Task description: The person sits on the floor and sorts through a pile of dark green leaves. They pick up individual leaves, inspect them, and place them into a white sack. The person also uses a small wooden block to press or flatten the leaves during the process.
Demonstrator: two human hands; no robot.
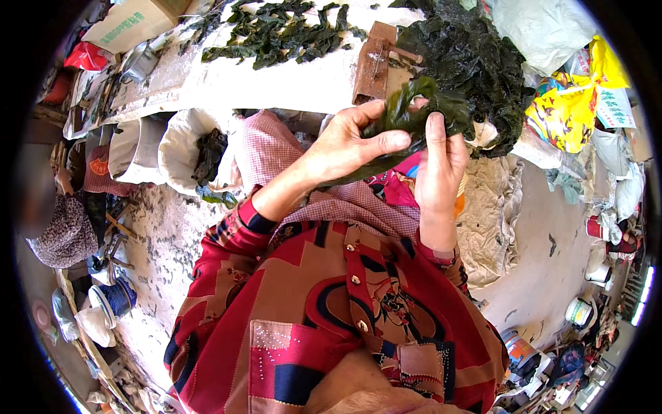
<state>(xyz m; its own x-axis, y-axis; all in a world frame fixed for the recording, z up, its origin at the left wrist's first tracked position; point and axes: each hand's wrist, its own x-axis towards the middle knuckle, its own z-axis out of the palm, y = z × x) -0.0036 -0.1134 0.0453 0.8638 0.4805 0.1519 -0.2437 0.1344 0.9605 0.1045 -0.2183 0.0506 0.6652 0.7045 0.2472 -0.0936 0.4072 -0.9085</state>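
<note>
Both hands hold one dark green, wet piece of seaweed (380, 121) in front of the torso, near the table's front edge. My left hand (357, 137) grips its left part between thumb and fingers. My right hand (440, 160) pinches the right part, thumb uppermost. Just beyond the hands stands a brown block (373, 64) with a peg-like rod on the white tabletop (196, 85). A big heap of dark seaweed (481, 67) lies to its right. Cut or torn seaweed pieces (279, 31) are spread over the table at its left.
Below the table edge, an open white sack (178, 147) holds dark seaweed. Plastic bags, one bright yellow (563, 121), lie at the right. Another person (64, 227) sits at the far left. Crumpled sheeting (489, 222) and buckets, one bluish (116, 297), are on the floor.
</note>
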